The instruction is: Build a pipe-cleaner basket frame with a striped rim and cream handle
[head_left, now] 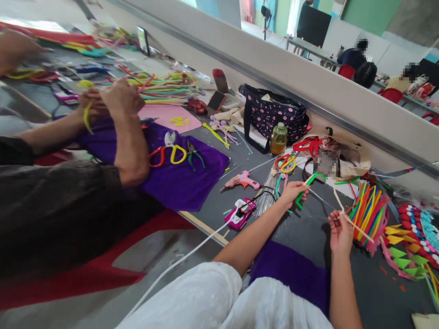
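Two of my bare hands are working above a dark grey table (370,292). My left hand (294,191) is pinching a bent green pipe cleaner (305,192), its fingers (301,186) closing on the fuzzy stem just over the table. My right hand (340,229) is gripping a thin cream-coloured stick (353,221) that is slanting up to the left and down to the right, thumb and fingers closing around its middle. Just beside my right hand, a bundle of multicoloured pipe cleaners (368,212) is lying fanned out. A piece of purple felt (291,269) is lying beneath my forearms.

Further left, a pink hot glue gun (242,180) is resting on the table, near a pink and white toy car (240,214). A larger purple cloth (192,176) is carrying red-handled scissors (157,155) and yellow-handled scissors (176,151). Beside me, another person in a dark sleeve is holding both hands (109,98) together over that cloth, with a yellow pipe cleaner (86,116) hanging from them. A navy polka-dot bag (274,114) is standing against the wall.
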### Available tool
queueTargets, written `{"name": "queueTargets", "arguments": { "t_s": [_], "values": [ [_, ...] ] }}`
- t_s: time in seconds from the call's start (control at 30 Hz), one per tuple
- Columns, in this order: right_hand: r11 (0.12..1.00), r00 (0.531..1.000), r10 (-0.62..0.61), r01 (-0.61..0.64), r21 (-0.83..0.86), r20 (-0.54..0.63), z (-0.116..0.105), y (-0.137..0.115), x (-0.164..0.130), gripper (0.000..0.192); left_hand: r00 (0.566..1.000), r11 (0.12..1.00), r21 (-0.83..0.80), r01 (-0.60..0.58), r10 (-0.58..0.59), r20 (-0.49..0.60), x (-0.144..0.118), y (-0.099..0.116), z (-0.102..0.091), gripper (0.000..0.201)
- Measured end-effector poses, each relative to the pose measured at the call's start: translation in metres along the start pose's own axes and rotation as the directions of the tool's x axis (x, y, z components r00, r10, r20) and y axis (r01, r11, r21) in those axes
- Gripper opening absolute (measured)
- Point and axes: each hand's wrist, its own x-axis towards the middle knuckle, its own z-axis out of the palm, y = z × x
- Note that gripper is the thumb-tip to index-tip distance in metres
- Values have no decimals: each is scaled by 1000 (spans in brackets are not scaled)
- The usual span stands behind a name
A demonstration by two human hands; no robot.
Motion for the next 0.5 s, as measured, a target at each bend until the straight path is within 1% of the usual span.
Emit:
{"name": "queueTargets", "arguments": {
  "t_s": [0.07,0.13,0.17,0.2,0.27,0.33,0.37,0.43,0.5],
  "values": [
    [997,987,18,-5,-81,161,-10,-9,-16,32,999,999,35,23,-24,24,5,9,-3,31],
    [984,940,131,-85,-155,315,-20,-16,-31,30,993,994,95,47,-57,103,10,17,-5,27],
    [976,920,187,-133,-174,343,-24,-18,-37,28,985,989,135,52,-73,155,12,19,-6,26],
    [965,903,239,-181,-189,356,-26,-20,-41,30,979,984,170,51,-83,188,13,21,-6,26],
    [934,859,343,-271,-231,380,-28,-23,-46,43,971,975,217,41,-90,222,16,22,-4,25],
    [903,827,412,-312,-297,384,-26,-23,-46,52,966,965,263,22,-89,243,18,21,-3,26],
    [888,820,432,-313,-337,375,-24,-22,-45,53,962,960,280,10,-85,259,19,21,-3,28],
    [866,829,444,-299,-401,341,-22,-19,-42,52,953,961,276,-6,-78,294,21,21,-4,33],
    [861,849,432,-288,-418,304,-21,-15,-41,50,945,978,205,24,-90,316,24,22,-7,39]
  ]
}}
